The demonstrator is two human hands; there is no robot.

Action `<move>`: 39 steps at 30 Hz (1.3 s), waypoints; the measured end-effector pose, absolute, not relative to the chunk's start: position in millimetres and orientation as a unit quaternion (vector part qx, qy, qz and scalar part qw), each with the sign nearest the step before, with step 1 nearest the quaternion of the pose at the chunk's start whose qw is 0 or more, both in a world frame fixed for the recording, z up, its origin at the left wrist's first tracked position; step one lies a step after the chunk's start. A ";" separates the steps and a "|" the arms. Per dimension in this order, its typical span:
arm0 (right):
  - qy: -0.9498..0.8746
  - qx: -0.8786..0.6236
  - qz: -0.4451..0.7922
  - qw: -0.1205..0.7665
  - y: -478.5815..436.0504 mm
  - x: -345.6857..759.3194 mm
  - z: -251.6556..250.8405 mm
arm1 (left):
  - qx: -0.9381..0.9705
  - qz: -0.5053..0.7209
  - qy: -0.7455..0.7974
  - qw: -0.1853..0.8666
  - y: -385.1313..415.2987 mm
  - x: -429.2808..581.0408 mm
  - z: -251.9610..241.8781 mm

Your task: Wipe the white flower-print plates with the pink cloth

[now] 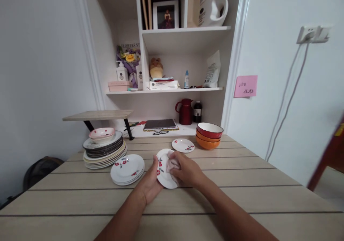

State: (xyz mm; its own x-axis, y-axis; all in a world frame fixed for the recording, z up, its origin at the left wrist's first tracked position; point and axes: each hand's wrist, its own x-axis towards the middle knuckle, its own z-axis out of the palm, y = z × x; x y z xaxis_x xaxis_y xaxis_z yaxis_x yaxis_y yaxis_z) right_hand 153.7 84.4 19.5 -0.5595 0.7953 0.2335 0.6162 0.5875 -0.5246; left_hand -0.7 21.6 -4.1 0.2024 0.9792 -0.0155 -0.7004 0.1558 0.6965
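Note:
My left hand (152,183) grips the left edge of a white plate (164,179) with red flowers, thumb on the rim and the other fingers underneath. The plate is tilted up above the table. In my right hand (186,169) is a bunched pale cloth (171,165), pressed against the plate's face. Left of my hands lies a short stack of matching flowered plates (129,166). Beyond the held plate, one more flowered plate (183,145) lies flat on the table.
Tall plate stack (104,155) with pink-spotted bowls (102,133) on top stands at left, beside a small raised shelf (98,115). Stacked orange and red bowls (208,140) sit at back right. Behind are a red jug (185,112), a laptop (159,124) and glasses (160,132).

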 end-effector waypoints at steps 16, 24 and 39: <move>-0.921 -0.261 0.253 0.142 68.1 161.0 28.8 | 0.263 0.609 0.278 0.695 16.3 3.7 -0.8; -0.858 -0.420 0.158 0.250 80.9 153.1 20.5 | 0.281 0.593 0.252 0.711 20.7 1.5 -0.7; -0.896 -0.173 0.168 0.372 66.5 135.3 18.7 | 0.310 0.571 0.196 0.734 23.7 -2.3 -9.5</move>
State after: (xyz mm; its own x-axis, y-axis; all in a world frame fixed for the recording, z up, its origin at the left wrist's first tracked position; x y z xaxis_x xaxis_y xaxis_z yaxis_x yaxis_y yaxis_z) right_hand 135.3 66.5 18.7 -0.6631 0.4353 0.6090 0.1844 0.8835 -0.4307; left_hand -2.3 23.7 -9.5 0.2708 0.9603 0.0669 -0.7177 0.1550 0.6788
